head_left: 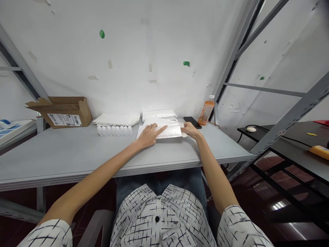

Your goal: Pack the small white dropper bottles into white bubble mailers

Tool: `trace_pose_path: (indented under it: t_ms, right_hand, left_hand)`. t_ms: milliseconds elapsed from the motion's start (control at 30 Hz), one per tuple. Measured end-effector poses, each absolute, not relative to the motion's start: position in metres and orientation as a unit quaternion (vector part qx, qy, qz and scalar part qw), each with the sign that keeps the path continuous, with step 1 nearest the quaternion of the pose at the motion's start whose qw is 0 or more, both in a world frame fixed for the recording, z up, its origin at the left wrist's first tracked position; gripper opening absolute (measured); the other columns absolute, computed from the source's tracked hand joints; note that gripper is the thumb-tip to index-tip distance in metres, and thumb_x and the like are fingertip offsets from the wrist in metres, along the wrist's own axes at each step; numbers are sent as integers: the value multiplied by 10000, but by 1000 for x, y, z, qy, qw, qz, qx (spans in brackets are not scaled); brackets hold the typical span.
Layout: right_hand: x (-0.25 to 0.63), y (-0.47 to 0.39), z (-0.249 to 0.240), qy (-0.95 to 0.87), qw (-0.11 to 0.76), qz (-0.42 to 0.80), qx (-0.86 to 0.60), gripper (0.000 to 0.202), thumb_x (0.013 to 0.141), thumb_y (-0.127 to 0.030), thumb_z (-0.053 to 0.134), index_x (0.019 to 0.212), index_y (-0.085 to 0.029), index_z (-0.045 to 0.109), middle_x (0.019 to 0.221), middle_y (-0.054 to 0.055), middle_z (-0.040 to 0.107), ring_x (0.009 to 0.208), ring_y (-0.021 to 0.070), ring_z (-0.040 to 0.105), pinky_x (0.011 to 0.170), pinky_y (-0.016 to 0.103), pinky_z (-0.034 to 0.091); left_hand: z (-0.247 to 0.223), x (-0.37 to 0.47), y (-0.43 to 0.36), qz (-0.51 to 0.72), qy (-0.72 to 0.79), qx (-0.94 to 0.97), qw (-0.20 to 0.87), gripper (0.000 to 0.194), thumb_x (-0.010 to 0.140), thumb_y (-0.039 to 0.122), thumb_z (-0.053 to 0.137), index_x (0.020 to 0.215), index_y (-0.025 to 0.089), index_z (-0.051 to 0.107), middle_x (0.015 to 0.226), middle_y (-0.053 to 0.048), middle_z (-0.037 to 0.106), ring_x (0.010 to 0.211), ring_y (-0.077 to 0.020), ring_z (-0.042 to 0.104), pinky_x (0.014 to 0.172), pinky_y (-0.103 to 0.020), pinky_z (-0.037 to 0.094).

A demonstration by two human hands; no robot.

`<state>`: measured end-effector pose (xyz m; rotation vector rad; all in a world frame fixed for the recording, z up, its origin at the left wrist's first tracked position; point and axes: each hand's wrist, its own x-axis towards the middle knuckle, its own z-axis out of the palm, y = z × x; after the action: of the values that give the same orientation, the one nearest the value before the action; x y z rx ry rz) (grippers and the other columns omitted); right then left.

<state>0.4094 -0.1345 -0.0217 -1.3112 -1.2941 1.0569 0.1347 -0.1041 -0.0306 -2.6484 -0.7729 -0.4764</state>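
Note:
A white bubble mailer [171, 131] with a shiny, textured surface lies between my two hands over the table. My left hand [149, 135] holds its left part, one digit stretched across the top. At the right end, my right hand [190, 130] grips the mailer's edge; some of its fingertips are hidden by the white material. White sheets or mailers [156, 122] lie partly under and behind the held one. Further back is another white mailer [159, 114]. To the left stands a row of several small white bottles [114, 130], in front of a white stack of packaging [117, 119].
An open cardboard box [65, 111] with a label stands at the table's back left. A black phone [192, 122] and an orange drink bottle [206, 110] are behind my right hand. The grey table [84, 151] backs onto a white wall [128, 51], between metal frame posts [231, 70].

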Motion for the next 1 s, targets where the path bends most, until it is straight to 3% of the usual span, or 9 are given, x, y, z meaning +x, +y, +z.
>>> trace_pose_path:
  t_ms: [133, 267, 400, 667, 833, 1000]
  right_hand:
    - [403, -136, -22, -560, 443, 413, -565, 165, 502, -160, 716, 663, -147, 685, 556, -30, 602, 501, 103, 526, 417, 192, 369]
    - [399, -136, -23, -594, 398, 427, -553, 111, 508, -180, 643, 607, -139, 674, 556, -11, 609, 504, 101, 518, 436, 199, 355]
    - [392, -134, -27, -626, 424, 429, -495, 104, 519, -224, 653, 573, -135, 652, 553, 5, 602, 510, 102, 507, 468, 216, 352]
    - [378, -135, -31, -643, 416, 434, -475, 155, 573, -275, 694, 555, -152, 601, 549, 20, 570, 541, 135, 511, 509, 258, 365]
    - [380, -136, -28, -626, 436, 433, -480, 190, 607, -320, 661, 572, -163, 560, 534, -36, 465, 520, 79, 366, 510, 240, 267]
    - [374, -137, -27, -639, 433, 427, -471, 171, 587, -321, 618, 631, -157, 600, 601, -14, 521, 570, 98, 416, 549, 252, 291]
  left_hand:
    - [-12, 126, -105, -131, -239, -931, 244, 889, 755, 25, 527, 1563, 275, 257, 1190, -144, 542, 982, -264, 513, 866, -385, 413]
    - [20, 118, -105, -71, -224, -941, 244, 854, 756, 44, 534, 1544, 278, 303, 1127, -127, 572, 921, -244, 524, 785, -335, 404]
    - [43, 113, -107, -52, -215, -944, 245, 806, 773, 49, 528, 1528, 250, 332, 1088, -122, 582, 882, -224, 529, 740, -311, 391]
    - [33, 108, -102, -49, -205, -943, 259, 783, 766, 48, 535, 1503, 242, 357, 1056, -113, 606, 885, -225, 541, 743, -313, 394]
    - [38, 100, -96, -62, -204, -936, 281, 743, 791, 48, 515, 1495, 231, 363, 1083, -129, 604, 895, -233, 539, 781, -336, 399]
    - [45, 97, -98, -48, -197, -931, 304, 742, 780, 52, 517, 1482, 248, 381, 1111, -125, 599, 866, -220, 537, 803, -343, 397]
